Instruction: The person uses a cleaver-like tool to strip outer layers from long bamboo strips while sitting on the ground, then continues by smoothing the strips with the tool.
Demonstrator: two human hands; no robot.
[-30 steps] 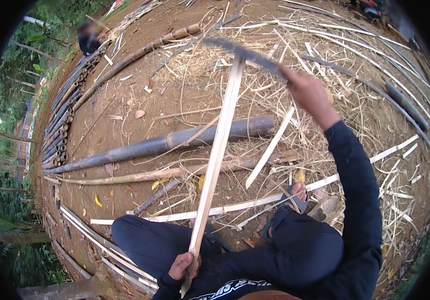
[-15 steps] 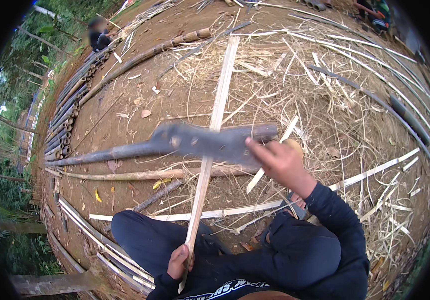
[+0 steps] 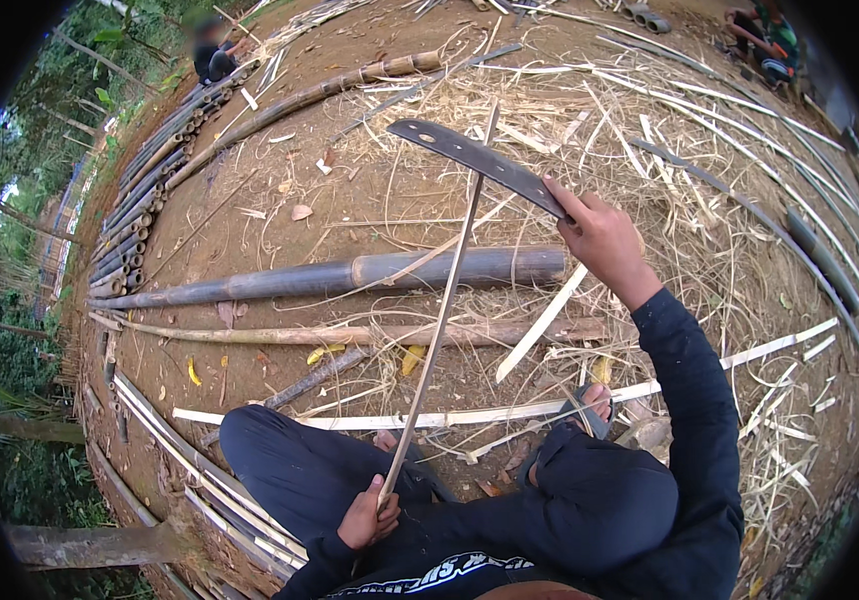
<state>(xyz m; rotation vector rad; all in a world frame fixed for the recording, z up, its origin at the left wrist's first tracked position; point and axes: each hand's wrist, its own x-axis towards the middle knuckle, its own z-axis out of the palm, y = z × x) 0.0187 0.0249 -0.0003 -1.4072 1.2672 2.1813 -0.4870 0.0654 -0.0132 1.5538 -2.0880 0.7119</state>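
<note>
My left hand (image 3: pixel 368 515) is closed round the near end of a long bamboo strip (image 3: pixel 442 335), low in front of my body. The strip slants up and away from me, turned so that a narrow, darker side shows. A broad dark machete blade (image 3: pixel 475 160) with several holes extends leftward from my right hand (image 3: pixel 605 240), which is closed round its handle; the fingers hide most of the handle. In the picture the blade crosses the strip near its far end. I cannot tell if they touch.
A thick dark bamboo pole (image 3: pixel 290 278) lies across the ground ahead, with a thinner tan pole (image 3: pixel 350 335) nearer me. Pale shavings (image 3: pixel 690 210) cover the right side. Bamboo poles (image 3: pixel 140 235) are stacked at left. Two people sit far off, one at left (image 3: pixel 212 62).
My right hand has moved the machete up and away along the strip, from its middle toward the far end. The strip has turned from its wide pale face to a narrow side.
</note>
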